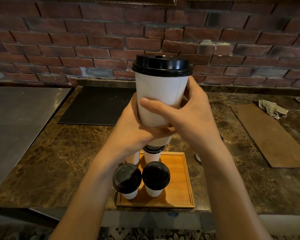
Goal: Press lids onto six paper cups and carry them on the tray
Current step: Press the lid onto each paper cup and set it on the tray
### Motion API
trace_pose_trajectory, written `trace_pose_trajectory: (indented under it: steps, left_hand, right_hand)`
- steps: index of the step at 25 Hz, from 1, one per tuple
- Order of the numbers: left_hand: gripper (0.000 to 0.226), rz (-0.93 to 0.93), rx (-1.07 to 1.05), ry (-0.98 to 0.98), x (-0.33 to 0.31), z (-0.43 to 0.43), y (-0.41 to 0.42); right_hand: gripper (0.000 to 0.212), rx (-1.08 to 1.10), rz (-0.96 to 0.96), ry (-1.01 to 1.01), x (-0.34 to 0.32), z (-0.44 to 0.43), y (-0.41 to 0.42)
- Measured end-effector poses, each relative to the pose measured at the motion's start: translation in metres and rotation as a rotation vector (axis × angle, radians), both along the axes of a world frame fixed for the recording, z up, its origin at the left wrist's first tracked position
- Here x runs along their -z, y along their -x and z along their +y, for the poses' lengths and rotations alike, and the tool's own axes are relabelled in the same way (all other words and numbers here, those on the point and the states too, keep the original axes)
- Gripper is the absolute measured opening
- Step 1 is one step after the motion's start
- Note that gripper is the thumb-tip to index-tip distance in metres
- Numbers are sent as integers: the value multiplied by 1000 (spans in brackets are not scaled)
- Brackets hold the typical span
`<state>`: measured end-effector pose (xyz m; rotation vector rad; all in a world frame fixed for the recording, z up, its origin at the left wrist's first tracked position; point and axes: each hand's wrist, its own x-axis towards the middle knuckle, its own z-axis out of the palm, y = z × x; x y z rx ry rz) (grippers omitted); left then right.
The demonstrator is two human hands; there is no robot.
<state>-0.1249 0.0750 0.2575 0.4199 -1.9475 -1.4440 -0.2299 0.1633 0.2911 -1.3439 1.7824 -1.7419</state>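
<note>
Near its base, a white paper cup (160, 99) with a black lid (162, 65) is gripped by the left hand (132, 129) and clasped by the right hand (189, 116), raised above the wooden tray (179, 181), where other cups (126, 179) are stood.

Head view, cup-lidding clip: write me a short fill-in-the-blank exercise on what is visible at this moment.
1. The left hand and right hand hold a cup whose lid is ____.
2. The tray beneath is made of ____.
3. The wall behind the counter is built of ____.
4. The cloth lies on the person's ____ side.
Missing words: black; wood; brick; right.
</note>
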Motion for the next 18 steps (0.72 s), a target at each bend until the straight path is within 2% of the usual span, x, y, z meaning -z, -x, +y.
trace_pose_trajectory:
  steps: [3, 5, 8, 11, 13, 18]
  left_hand:
    - [71, -33, 40, -29, -1, -5, -4]
    - [79, -49, 72, -41, -1, -6, -7]
    - [73, -44, 142, -64, 0, -7, -7]
    - [78, -54, 198, -92, -1, -7, -9]
    - [81, -59, 204, -99, -1, -8, -10]
    - [71, -32, 171, -87, 1, -7, -7]
  right_hand:
    - [65, -62, -29, -11, 0, 0, 5]
    - [64, -117, -51, -10, 0, 1, 8]
    - [62, -194, -87, -19, 0, 2, 11]
    - [62, -241, -104, -28, 1, 3, 14]
    - [64, -256, -105, -34, 1, 4, 15]
    - [59, -223, -63, -60, -1, 4, 12]
